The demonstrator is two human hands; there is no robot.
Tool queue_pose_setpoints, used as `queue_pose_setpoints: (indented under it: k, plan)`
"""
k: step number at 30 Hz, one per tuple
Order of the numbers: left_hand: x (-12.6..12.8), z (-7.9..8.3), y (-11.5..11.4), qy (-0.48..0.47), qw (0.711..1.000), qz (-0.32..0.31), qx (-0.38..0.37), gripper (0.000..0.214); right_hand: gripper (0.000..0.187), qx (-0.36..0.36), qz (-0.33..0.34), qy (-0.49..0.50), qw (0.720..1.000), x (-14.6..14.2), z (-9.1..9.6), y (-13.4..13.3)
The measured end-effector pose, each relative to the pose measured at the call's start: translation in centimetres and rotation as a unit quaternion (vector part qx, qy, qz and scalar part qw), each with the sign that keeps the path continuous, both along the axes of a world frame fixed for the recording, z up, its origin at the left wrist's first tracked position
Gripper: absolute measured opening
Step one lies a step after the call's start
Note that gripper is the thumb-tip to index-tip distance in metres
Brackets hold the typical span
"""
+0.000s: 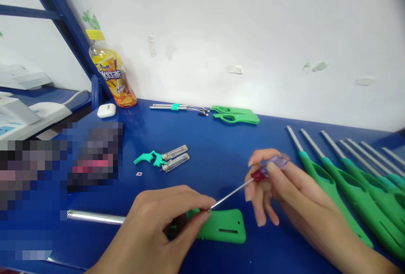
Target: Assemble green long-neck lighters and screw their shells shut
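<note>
My left hand [164, 219] pins a green long-nosed lighter [221, 226] flat on the blue table [215, 156]; its metal tube [95, 217] sticks out to the left. My right hand [272, 189] holds a small screwdriver [262, 172] with a clear purple and red handle. The thin shaft slants down-left, and its tip meets the lighter body by my left fingertips.
Several assembled green lighters [348, 181] lie in a row at right. Green triggers with clear fuel cells [164, 158] sit mid-table. Green shells [236, 114] and metal tubes [177, 107] lie by the wall. An orange drink bottle [112, 76] and white case [106, 110] stand at left.
</note>
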State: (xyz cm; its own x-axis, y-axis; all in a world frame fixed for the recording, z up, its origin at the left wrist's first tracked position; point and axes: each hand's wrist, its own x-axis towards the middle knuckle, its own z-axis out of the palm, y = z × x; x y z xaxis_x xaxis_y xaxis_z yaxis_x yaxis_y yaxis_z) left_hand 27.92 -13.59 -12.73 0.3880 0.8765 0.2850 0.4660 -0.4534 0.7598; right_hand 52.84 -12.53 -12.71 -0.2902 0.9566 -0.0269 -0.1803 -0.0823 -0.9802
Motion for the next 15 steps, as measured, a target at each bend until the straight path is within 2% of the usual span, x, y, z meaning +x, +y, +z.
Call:
queue_pose_setpoints:
  k: [6, 11, 15]
  plan:
    - [0.2, 0.1, 0.0, -0.017, 1.0, 0.0, 0.02, 0.015, 0.027, 0.005, 0.014, -0.001, 1.0, 0.0, 0.7, -0.2]
    - [0.3, -0.6, -0.2, -0.02, 0.999, -0.007, 0.035, 0.015, 0.029, 0.028, 0.018, -0.017, 0.999, 0.0, 1.1, -0.5]
    - [0.4, -1.1, -0.7, -0.021, 0.998, 0.021, 0.062, 0.024, 0.025, 0.062, 0.023, -0.029, 0.997, 0.2, 0.8, -0.8]
